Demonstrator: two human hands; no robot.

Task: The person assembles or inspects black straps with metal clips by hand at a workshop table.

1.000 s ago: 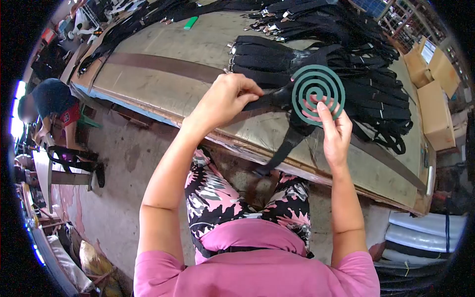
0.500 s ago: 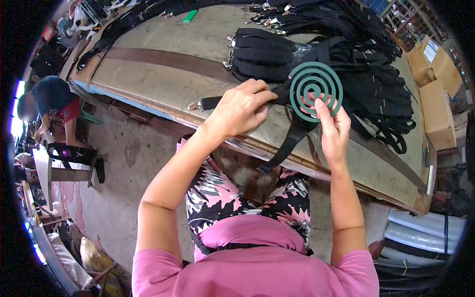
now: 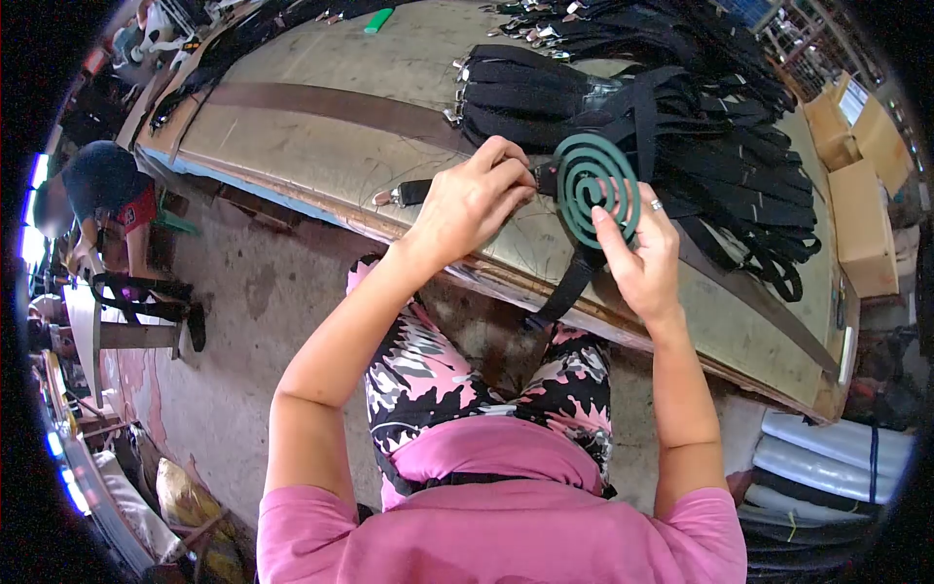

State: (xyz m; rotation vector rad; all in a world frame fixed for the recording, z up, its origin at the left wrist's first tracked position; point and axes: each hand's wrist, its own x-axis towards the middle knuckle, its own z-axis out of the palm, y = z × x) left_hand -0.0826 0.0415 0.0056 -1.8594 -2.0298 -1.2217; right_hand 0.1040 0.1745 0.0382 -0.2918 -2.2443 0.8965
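My right hand (image 3: 644,255) pinches a green mosquito coil (image 3: 623,165), its thumb on the coil's face and its fingers behind. The coil is tilted above the table's near edge. Closed with fingers curled, my left hand (image 3: 477,200) is on a black suspender strap (image 3: 416,192); its fingertips partly hide the strap. At the strap's left end is a metal clip (image 3: 387,198). Another black strap end (image 3: 567,292) hangs over the table edge beneath the coil. Just beyond my hands lies a bundle of black suspenders (image 3: 525,97) with metal clips.
More black straps (image 3: 749,185) are piled at the right of the worktable (image 3: 321,73). A green object (image 3: 378,19) lies at the far side. Cardboard boxes (image 3: 861,224) stand right, above plastic-wrapped rolls (image 3: 827,457). A person (image 3: 107,185) bends over a bench at left.
The coil has moved left, closer to my left hand, and has turned more edge-on. My left hand has shifted slightly, still at the strap.
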